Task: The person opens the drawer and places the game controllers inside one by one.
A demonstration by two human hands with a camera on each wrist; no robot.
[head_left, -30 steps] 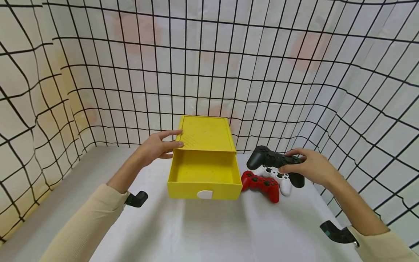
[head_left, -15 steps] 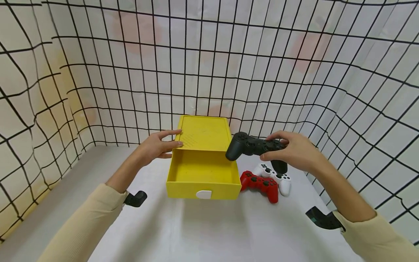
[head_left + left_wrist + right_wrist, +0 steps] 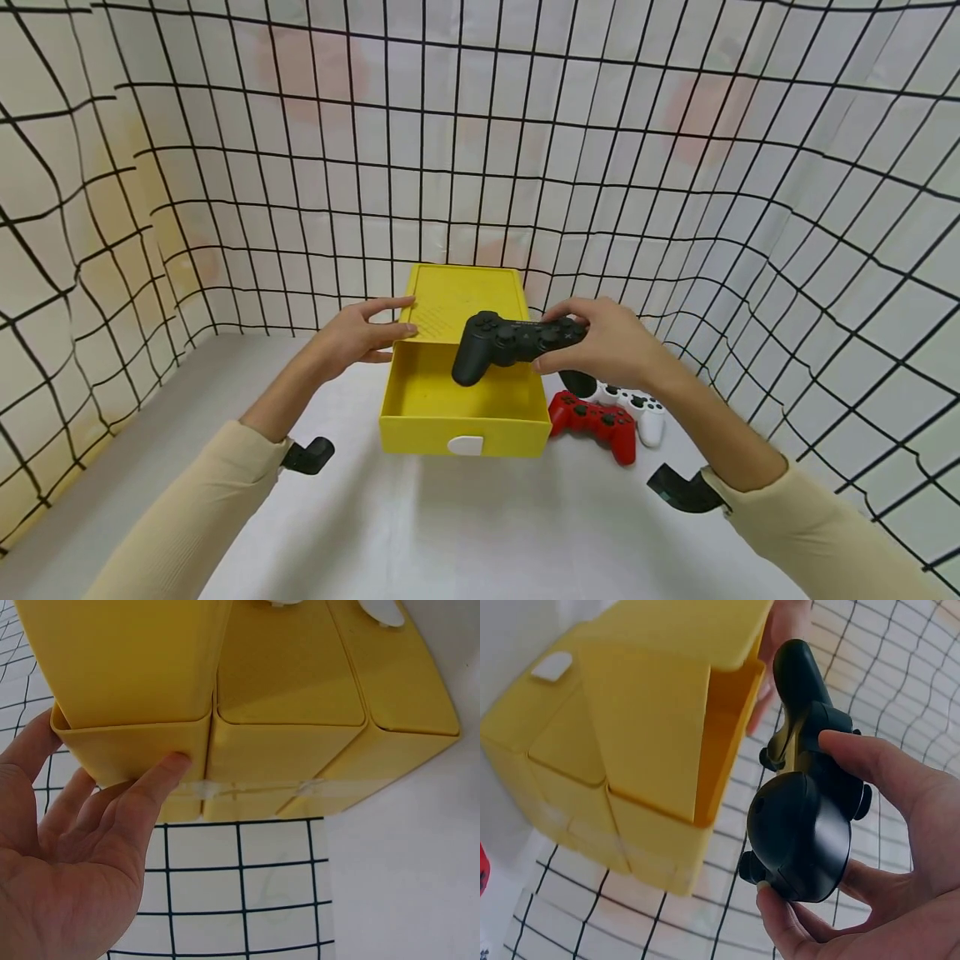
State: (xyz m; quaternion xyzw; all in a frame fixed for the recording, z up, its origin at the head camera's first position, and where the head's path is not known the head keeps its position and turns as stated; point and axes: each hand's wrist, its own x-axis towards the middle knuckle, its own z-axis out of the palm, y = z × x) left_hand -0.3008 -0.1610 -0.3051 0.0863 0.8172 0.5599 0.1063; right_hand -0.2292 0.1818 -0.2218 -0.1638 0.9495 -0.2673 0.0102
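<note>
In the head view a yellow drawer unit [image 3: 467, 287] stands in the middle, its top drawer [image 3: 420, 435] pulled out with a white tab on the front. My left hand [image 3: 352, 340] rests against the unit's left top edge, fingers spread; the left wrist view shows fingertips touching the casing's side. With thumb and fingers my right hand [image 3: 607, 343] pinches a black game controller [image 3: 513, 337] by its right end, above the pulled-out drawer. In the right wrist view the controller [image 3: 799, 832] hangs apart from the unit.
A red game controller [image 3: 596, 423] lies on the white table [image 3: 480, 525] right of the drawer. Behind it sits a white controller [image 3: 641, 408], partly covered by the red one and my right hand. Black wire mesh [image 3: 480, 142] surrounds the back and sides.
The black controller has moved left with my right hand, from above the other controllers to above the pulled-out drawer. My left hand has stayed on the unit.
</note>
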